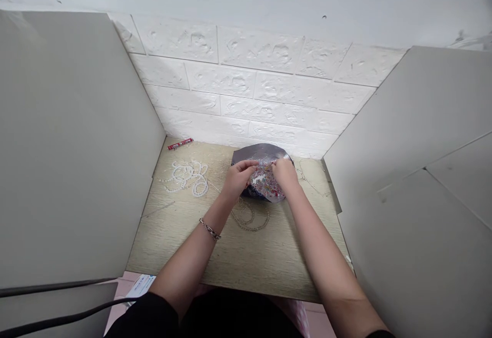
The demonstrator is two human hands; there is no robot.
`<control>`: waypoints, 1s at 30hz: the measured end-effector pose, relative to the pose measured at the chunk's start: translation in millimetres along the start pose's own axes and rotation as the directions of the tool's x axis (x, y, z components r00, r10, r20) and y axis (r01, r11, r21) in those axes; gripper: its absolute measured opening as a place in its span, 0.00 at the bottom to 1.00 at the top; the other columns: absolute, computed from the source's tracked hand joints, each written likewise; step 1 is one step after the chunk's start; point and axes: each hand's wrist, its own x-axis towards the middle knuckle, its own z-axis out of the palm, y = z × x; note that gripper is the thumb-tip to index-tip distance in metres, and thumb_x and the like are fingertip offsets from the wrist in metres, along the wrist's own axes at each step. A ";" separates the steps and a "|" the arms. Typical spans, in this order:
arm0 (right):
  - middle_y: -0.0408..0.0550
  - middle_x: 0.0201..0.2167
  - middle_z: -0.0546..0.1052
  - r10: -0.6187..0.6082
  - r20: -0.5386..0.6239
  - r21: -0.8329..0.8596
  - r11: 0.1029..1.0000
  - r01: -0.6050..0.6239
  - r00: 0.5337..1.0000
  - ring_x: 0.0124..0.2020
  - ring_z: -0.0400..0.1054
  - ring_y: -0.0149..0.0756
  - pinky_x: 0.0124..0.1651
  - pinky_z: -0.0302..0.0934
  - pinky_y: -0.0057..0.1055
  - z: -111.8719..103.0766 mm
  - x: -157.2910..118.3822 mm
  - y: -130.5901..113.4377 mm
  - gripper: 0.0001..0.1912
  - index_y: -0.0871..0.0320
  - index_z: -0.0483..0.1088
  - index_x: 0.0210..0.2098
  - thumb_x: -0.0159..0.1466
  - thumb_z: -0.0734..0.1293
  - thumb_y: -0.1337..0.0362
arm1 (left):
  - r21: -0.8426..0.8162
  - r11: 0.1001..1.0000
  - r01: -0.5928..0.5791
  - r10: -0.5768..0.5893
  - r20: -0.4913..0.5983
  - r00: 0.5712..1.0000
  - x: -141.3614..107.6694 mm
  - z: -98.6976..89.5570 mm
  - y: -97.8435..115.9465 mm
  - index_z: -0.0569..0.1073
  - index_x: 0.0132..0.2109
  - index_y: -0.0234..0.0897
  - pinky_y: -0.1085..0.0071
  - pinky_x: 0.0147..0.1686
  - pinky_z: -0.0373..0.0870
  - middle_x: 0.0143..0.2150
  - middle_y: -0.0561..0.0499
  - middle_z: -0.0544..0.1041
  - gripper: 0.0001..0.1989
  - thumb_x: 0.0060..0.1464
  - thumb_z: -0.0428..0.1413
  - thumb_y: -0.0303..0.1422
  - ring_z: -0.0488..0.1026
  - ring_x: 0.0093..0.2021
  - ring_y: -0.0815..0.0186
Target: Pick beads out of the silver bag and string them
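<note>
A dark, shiny pouch or tray (257, 150) stands near the wall, with many small coloured beads (269, 184) and a white piece in it. My left hand (239, 176) is at its left side, thumb and fingers pinched together over the beads. At the right side, my right hand (285, 174) is closed, its fingertips close to the beads. What either hand pinches is too small to make out. Just below the pouch lies a looped strand of clear beads (249, 227).
White bead strands (188, 176) lie coiled on the wooden tabletop (246, 261) at the left. Behind them is a red packet (180, 144). Thin wire or thread (313, 186) lies at the right. Grey panels stand on both sides, a white brick-patterned wall behind.
</note>
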 end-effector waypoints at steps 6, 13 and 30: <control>0.62 0.40 0.68 0.133 0.097 -0.170 0.979 -0.115 0.986 0.42 0.64 0.39 0.42 0.55 0.31 3.1 -9.8 -6.3 0.15 0.65 0.65 0.42 0.58 0.54 0.69 | -0.010 1.000 0.008 -0.008 -0.001 1.000 -0.7 0.3 0.3 0.70 0.34 0.31 0.81 0.12 0.45 0.14 0.60 0.59 0.12 0.40 0.54 0.32 0.50 0.12 0.81; 0.65 0.40 0.68 0.046 0.226 -0.136 0.991 -0.015 0.973 0.41 0.64 0.43 0.38 0.56 0.34 -2.1 -14.9 -9.9 0.16 0.67 0.64 0.42 0.57 0.55 0.69 | -0.015 1.000 0.021 -0.020 0.004 1.000 -1.2 1.9 0.9 0.70 0.33 0.31 0.80 0.11 0.45 0.17 0.58 0.62 0.11 0.39 0.53 0.31 0.50 0.13 0.82; 0.60 0.35 0.71 -0.061 0.206 -0.087 0.993 0.081 0.977 0.36 0.65 0.42 0.36 0.55 0.31 1.6 2.0 5.8 0.13 0.66 0.68 0.36 0.53 0.58 0.70 | -0.006 1.000 0.021 -0.021 0.000 1.000 -1.7 2.1 1.7 0.70 0.34 0.31 0.81 0.11 0.46 0.20 0.57 0.64 0.11 0.40 0.53 0.31 0.51 0.13 0.82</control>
